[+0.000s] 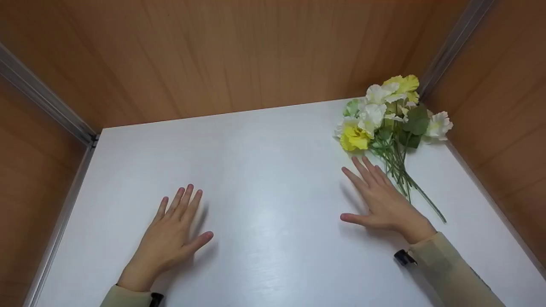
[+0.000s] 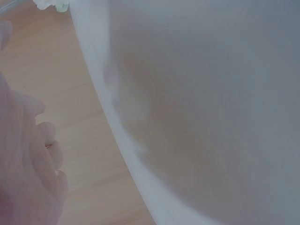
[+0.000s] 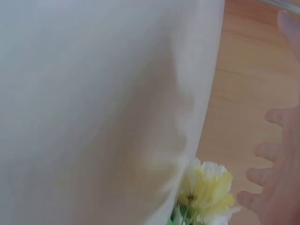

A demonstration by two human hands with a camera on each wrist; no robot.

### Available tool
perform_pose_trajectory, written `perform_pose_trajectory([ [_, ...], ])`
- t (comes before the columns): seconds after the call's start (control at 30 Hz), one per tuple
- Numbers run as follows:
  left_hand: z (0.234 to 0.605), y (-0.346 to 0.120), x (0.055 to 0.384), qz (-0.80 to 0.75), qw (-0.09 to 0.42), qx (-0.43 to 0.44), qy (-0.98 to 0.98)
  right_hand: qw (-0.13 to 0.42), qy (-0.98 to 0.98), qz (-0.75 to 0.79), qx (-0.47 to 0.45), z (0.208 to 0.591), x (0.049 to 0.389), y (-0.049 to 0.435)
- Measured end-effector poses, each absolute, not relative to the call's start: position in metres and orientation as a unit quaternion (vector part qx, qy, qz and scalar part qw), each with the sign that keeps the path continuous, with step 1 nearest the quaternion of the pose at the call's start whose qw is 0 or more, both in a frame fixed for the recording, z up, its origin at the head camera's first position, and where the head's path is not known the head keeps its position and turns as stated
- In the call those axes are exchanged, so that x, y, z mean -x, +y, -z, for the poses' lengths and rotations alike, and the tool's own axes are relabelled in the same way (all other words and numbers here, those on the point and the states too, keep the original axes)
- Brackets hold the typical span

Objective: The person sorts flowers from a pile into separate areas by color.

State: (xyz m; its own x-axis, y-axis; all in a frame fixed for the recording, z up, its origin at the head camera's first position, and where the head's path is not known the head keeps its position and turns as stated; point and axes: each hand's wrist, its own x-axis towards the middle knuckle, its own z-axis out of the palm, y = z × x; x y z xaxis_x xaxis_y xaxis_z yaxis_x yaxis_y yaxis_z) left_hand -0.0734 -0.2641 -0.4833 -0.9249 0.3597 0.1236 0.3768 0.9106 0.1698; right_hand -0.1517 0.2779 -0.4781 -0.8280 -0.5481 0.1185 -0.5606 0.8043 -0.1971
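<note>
A bunch of artificial-looking flowers [image 1: 371, 117], white and yellow with green leaves and long green stems, lies at the table's back right corner. My right hand [image 1: 379, 204] is just in front of it, palm down with fingers spread, overlapping part of the stems in the head view; whether it touches them I cannot tell. My left hand [image 1: 168, 238] is over the left part of the table, fingers straight and thumb out, holding nothing. The right wrist view shows a yellow bloom [image 3: 208, 190] beyond the fingertips. In the left wrist view, white petals [image 2: 49, 3] peek in at the top.
The white table [image 1: 256, 192] is enclosed by a wooden back panel [image 1: 239, 55] and wooden side panels, with metal posts [image 1: 47, 94] at the corners. Small black devices sit at both wrists, below light sleeves [image 1: 448, 264].
</note>
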Motion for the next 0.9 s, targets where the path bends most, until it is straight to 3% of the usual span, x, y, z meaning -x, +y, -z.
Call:
perform_pose_trajectory([
  [0.47,0.485,-0.267,0.069,0.108,0.019,0.169,-0.980,0.051,-0.974,-0.210,-0.068,0.471,0.181,0.365],
  [0.9,0.482,-0.265,0.072,0.104,0.001,0.160,-0.982,0.089,-0.971,-0.209,-0.072,0.486,0.174,0.385],
])
